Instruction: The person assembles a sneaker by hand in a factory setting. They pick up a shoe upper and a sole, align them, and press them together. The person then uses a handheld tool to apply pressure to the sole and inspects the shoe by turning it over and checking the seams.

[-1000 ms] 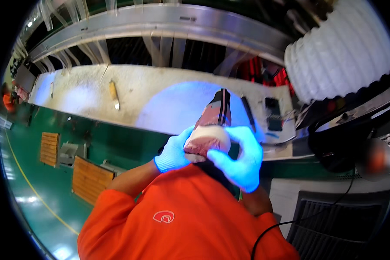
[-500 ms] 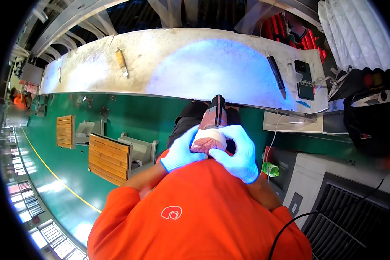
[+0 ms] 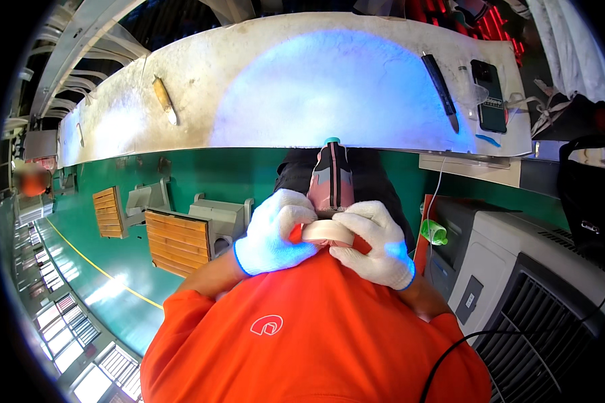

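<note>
A pink, grey and black shoe [image 3: 332, 180] with a teal tip lies between my hands, close against my body. Its narrow end points away toward the table edge, while the pale cream rounded part [image 3: 328, 232] faces me. My left hand [image 3: 277, 233], in a white knit glove, is closed on the left side of that end. From the right, my gloved right hand [image 3: 375, 243] pinches the same end with thumb and fingers. Blue light falls on parts of both gloves. The underside of the shoe is hidden.
Across the front runs a pale worktable [image 3: 262, 101] with a yellow-handled knife [image 3: 164, 98], a black pen-like tool [image 3: 440, 91] and a phone [image 3: 489, 97]. Wooden-topped stools [image 3: 177, 240] stand at left. A grey machine [image 3: 504, 269] and a black cable [image 3: 497, 332] are at right.
My hands have shifted slightly apart on the shoe, and the shoe now shows more of its length, with the teal tip visible. The view has tilted, so the table appears higher.
</note>
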{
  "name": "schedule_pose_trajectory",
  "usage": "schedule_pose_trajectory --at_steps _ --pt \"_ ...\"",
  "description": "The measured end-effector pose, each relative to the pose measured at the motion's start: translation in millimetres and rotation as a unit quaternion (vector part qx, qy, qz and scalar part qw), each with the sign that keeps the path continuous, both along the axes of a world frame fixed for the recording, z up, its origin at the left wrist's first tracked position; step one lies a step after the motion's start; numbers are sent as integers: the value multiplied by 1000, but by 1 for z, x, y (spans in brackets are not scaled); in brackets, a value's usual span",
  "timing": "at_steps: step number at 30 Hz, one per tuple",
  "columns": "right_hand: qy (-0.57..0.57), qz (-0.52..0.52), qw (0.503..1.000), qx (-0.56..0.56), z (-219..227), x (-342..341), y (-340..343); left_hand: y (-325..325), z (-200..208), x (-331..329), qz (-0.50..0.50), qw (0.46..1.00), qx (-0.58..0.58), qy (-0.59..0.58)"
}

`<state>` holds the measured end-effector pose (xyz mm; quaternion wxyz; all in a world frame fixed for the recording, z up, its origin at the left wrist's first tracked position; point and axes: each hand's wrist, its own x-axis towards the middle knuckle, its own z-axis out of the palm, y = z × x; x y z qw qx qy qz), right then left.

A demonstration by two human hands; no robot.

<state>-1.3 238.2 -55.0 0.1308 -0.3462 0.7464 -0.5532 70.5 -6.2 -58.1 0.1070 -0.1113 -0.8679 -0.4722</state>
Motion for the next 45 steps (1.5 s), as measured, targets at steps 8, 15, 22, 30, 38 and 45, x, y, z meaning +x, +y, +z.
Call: schedule_pose_trajectory --at_steps 8,15,22,30,38,45 --pt "-28 -7 999 -41 -6 -9 -8 -9 0 -13 -32 992 51 -111" --pt "16 -13 997 -70 -8 -14 -17 0 14 -10 24 984 78 -156" --pt "3 -8 997 -83 -8 -24 -19 6 9 -10 59 981 117 -145" --pt "-4 -3 994 -105 -9 -33 -29 9 7 -17 80 978 120 -149" --pt "-14 4 998 -61 5 -37 -33 3 19 -26 81 963 109 -232" --pt "-86 -28 996 19 22 -32 -38 -5 15 -27 69 956 92 -269"
